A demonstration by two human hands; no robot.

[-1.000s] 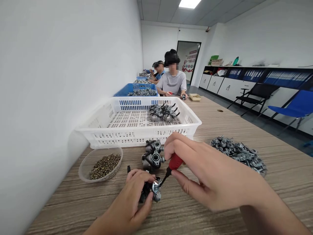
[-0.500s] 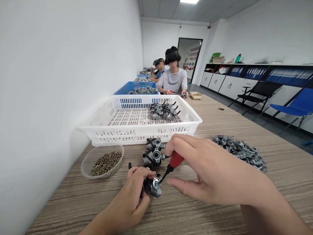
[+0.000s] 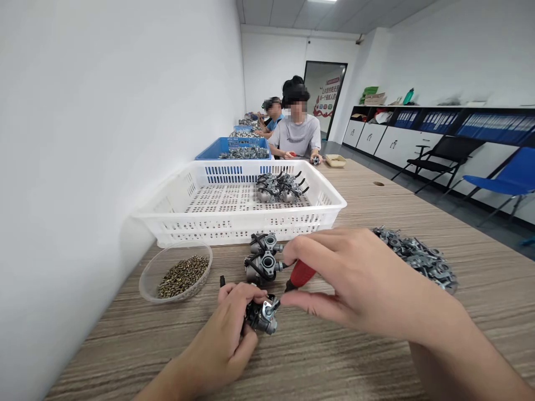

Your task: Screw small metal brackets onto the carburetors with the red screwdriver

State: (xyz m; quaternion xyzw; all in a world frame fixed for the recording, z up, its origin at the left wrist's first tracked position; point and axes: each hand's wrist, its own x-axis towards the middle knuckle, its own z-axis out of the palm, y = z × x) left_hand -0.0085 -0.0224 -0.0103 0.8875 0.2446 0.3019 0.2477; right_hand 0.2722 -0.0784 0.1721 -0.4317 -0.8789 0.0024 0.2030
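My left hand (image 3: 229,331) is closed around a carburetor (image 3: 264,318) and holds it against the wooden table. A red-handled screwdriver (image 3: 301,274) is in my right hand (image 3: 355,289), tilted, with its tip down at the small metal plate on the carburetor's side. My palm and fingers partly cover the handle, and my thumb lies near the shaft. Just beyond, two more carburetors (image 3: 266,266) stand close together on the table. To the left, a clear round tub (image 3: 146,287) holds many small brass-coloured screws (image 3: 184,277).
Behind the carburetors stands a white perforated crate (image 3: 246,223) with several carburetors (image 3: 280,188) inside. Right of my hand is a heap of small metal parts (image 3: 418,256). Further off are a blue crate (image 3: 209,149), a seated co-worker (image 3: 296,133) and a small tray (image 3: 335,161).
My right thumb has moved in toward the screwdriver's shaft, so less of the shaft shows. The carburetor and my left hand stay in place.
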